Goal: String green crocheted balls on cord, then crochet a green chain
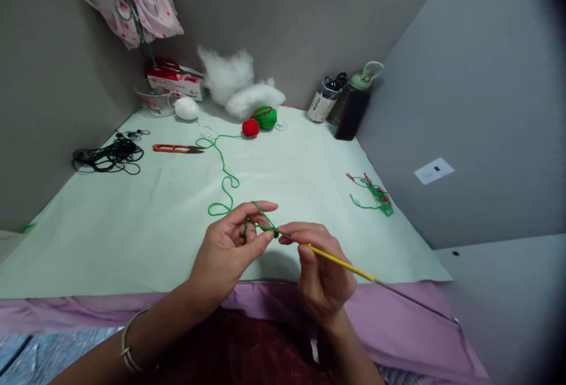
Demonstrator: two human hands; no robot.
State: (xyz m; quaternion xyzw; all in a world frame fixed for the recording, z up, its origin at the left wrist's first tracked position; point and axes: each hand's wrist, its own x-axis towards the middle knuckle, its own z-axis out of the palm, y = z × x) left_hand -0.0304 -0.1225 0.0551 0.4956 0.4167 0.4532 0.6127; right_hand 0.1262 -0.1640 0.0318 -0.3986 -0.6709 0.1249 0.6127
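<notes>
My left hand [234,246] pinches a small green crochet piece [276,233], with green yarn [264,214] stretched over the raised index finger. In my right hand [325,270] is a crochet hook [342,263] with a yellow grip and metal ends, held like a pen. Its tip meets the green piece at my left fingertips; whether it passes through a loop is too small to tell. From my left hand the yarn trails in loose loops up the table toward a green yarn ball [266,118], beside a red ball [250,128].
Orange thread snips [177,148] and tangled black cord [115,153] lie left. White stuffing [239,81], a white ball [186,108] and a box [177,84] are at the back. A pen cup [321,105], phone [352,114], bottle [360,81] and yarn scraps [378,195] are right.
</notes>
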